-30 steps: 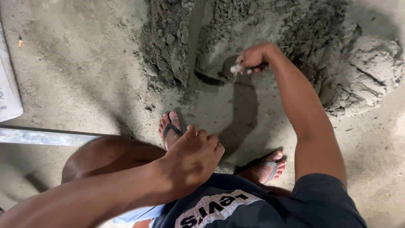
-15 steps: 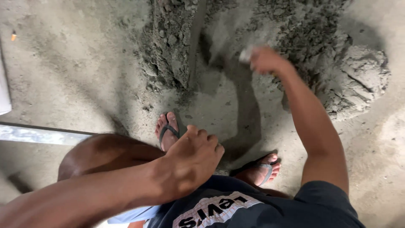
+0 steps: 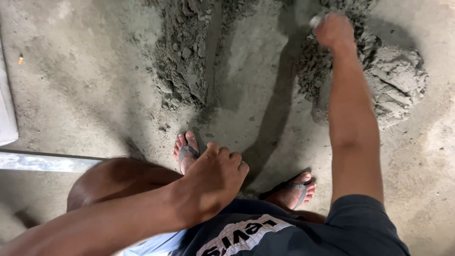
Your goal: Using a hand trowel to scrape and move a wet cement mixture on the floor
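While we crouch over the concrete floor (image 3: 85, 90), the far left edge shows a pale, flat bag-like package (image 3: 6, 114), white-grey and cut off by the frame, with a small orange scrap (image 3: 20, 59) lying near it. Below that package a long pale metal bar (image 3: 42, 162) runs in from the left and ends behind our left knee (image 3: 113, 182).

Our left hand (image 3: 213, 182) rests on that knee, fingers loosely curled over it and holding nothing. Just beyond it our left foot (image 3: 186, 150) in a grey flip-flop stands on the floor; the right foot (image 3: 295, 190), in the same kind of sandal, sits further right.

Ahead, a mound of damp grey mortar (image 3: 185, 71) rises on the left of a scraped, smooth channel (image 3: 251, 61), and a second heap (image 3: 393, 78) lies on the right.

Our right hand (image 3: 334, 29) reaches out to the top of that right heap, closed in a fist around something small and pale (image 3: 315, 21); blur keeps us from telling what it is. The two hands are well apart.
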